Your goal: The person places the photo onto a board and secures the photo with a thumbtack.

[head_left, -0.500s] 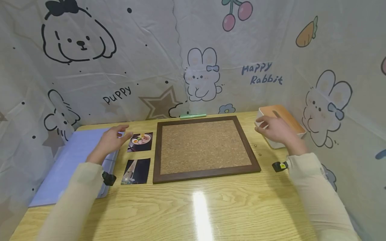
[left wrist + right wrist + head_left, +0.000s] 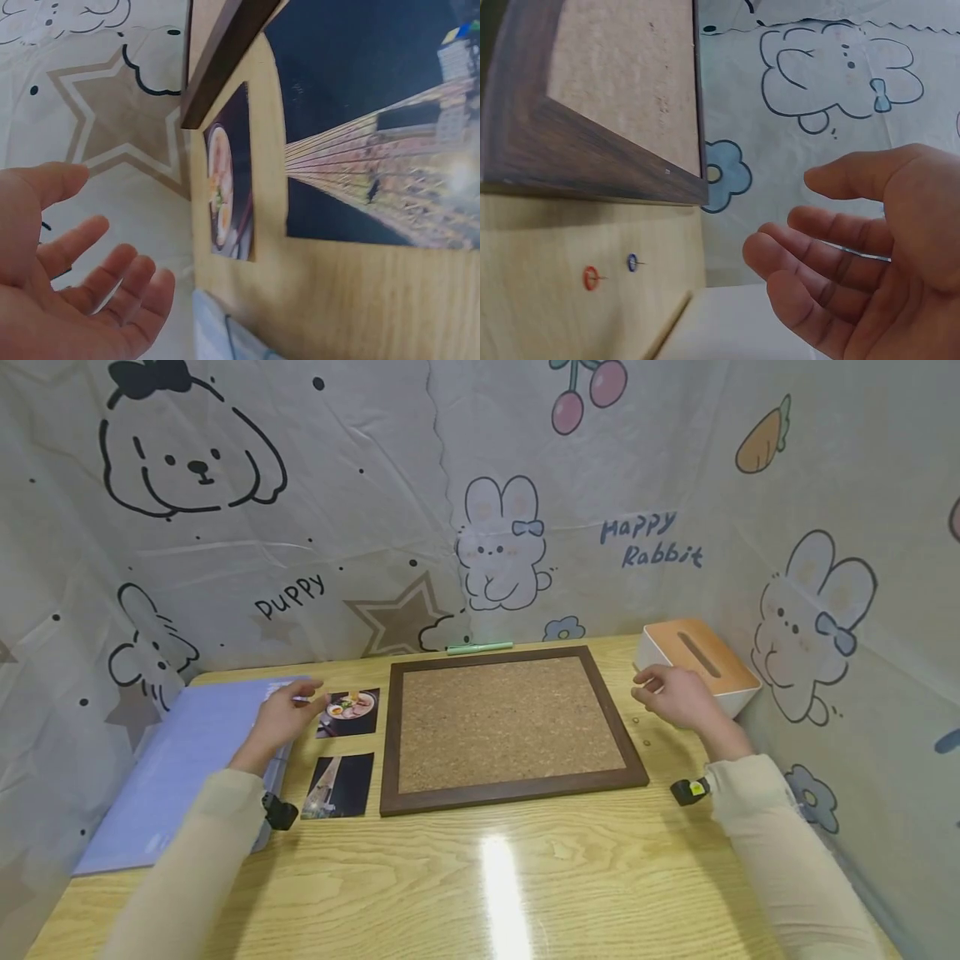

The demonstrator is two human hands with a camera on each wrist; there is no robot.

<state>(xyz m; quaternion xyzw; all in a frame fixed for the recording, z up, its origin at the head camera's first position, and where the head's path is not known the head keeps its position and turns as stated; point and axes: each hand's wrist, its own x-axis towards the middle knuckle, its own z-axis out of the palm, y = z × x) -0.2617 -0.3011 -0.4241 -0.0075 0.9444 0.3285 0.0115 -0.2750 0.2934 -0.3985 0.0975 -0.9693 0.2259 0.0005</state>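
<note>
I've got left hand (image 2: 283, 718) and right hand (image 2: 678, 695) relaxed, fingers loosely curved, holding nothing, corkboard (image 2: 517, 727) on bench (image 2: 360, 893) between them, food photo (image 2: 351, 710) and night photo (image 2: 341, 787) left, red pin (image 2: 591, 278) and blue pin (image 2: 632, 262) right.

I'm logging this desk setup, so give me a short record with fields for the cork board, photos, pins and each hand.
Cork board: dark-framed, lying flat
Photos: noodle-bowl photo and dark-sky photo, left of the board
Pins: red pin and blue pin, right of the board
Left hand: holds nothing, near the lilac folder
Right hand: holds nothing, near the orange-topped box
</note>
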